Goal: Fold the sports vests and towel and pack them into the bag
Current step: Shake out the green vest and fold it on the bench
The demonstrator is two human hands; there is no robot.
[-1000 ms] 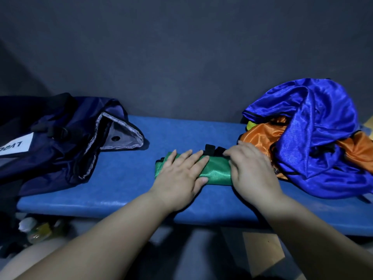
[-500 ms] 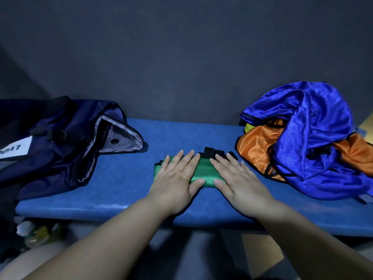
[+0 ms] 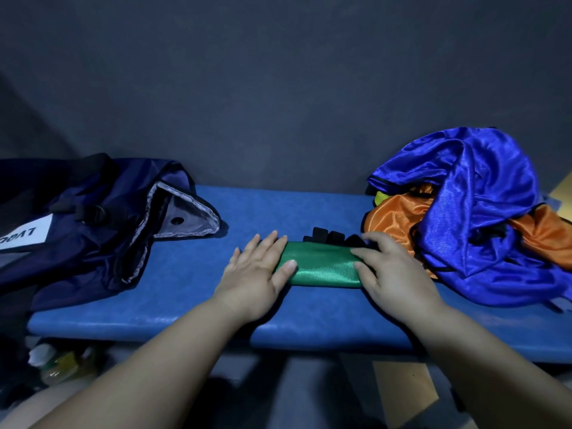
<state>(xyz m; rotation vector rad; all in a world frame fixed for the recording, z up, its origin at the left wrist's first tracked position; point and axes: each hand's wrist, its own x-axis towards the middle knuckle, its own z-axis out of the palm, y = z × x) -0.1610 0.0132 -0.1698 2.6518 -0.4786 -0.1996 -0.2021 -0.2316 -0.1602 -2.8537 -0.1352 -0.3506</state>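
Both left hand (image 3: 252, 275) and right hand (image 3: 394, 274) (fingers (image 3: 269, 244) flat) press green vest (image 3: 322, 267); bag (image 3: 93, 243) apart.

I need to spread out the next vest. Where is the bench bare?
Widest bare bench lies between the flap of the bag and the left hand on the green vest. A narrower strip runs behind that vest to the wall. Crowded: blue vest and orange vest heaped at the right end, bag covering the left end.

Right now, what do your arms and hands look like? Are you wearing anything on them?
Nothing worn: both forearms are bare, no sleeves in view. The left hand and right hand have no gloves, rings, watch or bands. The visible nails are short, unpainted.
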